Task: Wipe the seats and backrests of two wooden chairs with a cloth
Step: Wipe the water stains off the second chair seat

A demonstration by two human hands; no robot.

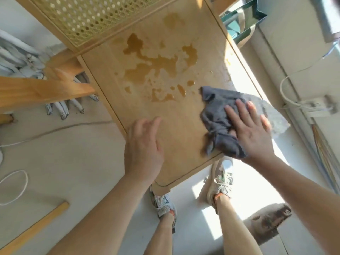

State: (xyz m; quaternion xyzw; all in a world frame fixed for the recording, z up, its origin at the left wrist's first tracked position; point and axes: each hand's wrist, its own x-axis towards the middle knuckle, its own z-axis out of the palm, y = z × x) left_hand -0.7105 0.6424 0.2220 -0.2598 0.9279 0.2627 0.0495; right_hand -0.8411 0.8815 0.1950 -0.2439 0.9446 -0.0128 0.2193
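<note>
- Two bare forearms enter from the bottom edge, reaching forward over the chair.
- Right hand [252, 129]: palm down, fingers straight and spread, pressing flat on the cloth [217, 115]. No curl round the fabric.
- Left hand [143, 144]: fingers loosely bent, holding nothing, at the seat's front-left edge. Motion-blurred, so I cannot tell whether it touches the wood.
- Cloth: grey, crumpled, on the front-right part of the seat [165, 111]. Its near end hangs just past the front edge, and its right side reaches the sunlit right edge.
- Seat: light wood, flat, seen from above. Dark wet patches [156, 65] spread over its middle and rear, with smaller drops trailing toward the cloth. The wood under and between the hands is lighter.
- Backrest [88, 17]: woven cane panel in a wooden frame, at the far end of the seat, top left of view.
- Shoes [220, 179]: pale trainers on the floor [64, 153], just in front of the seat's front edge.
- Left side: a wooden rail [36, 91] juts in from the edge, with grey bundled cables beneath it and a white cord [14, 186] looped on the floor.
- Top right: a green paper bag [242, 21] beside the chair. Further right, a white power strip [316, 105] with its cable.
</note>
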